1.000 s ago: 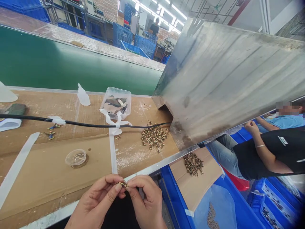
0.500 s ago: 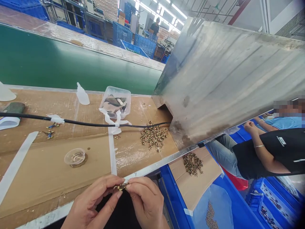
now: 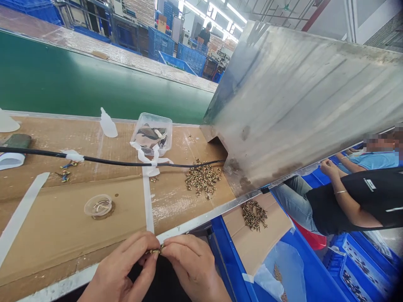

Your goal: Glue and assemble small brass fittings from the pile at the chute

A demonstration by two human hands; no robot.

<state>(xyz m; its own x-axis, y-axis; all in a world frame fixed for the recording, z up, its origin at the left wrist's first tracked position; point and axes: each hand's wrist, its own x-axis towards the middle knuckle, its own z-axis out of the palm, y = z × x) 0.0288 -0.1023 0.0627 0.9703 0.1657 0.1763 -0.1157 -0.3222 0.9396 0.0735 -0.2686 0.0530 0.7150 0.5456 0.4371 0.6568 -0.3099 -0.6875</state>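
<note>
At the table's front edge, my left hand (image 3: 127, 262) pinches a small dark-and-yellow piece (image 3: 153, 251) between thumb and fingertips. My right hand (image 3: 193, 262) is closed on the same piece from the right, its fingertips meeting those of the left. Fingers hide most of the piece, so its exact kind is unclear. Beyond my hands lies a pile of similar small dark-and-yellow pieces (image 3: 204, 179) on the cardboard. To the left sits a shallow clear cup (image 3: 91, 206) with thin light strips in it.
A black cable (image 3: 119, 162) taped down crosses the table. Behind it stand a clear plastic box (image 3: 170, 140) and a white squeeze bottle (image 3: 108, 126). A large metal panel (image 3: 283, 105) rises at right. Below it are another pile (image 3: 253, 215), blue bins (image 3: 354, 272) and a seated co-worker (image 3: 355, 201).
My fingertips have closed further over the small piece, and less of it shows. The right hand's fingers have turned slightly downward. The plastic sheet at lower right is folded over more.
</note>
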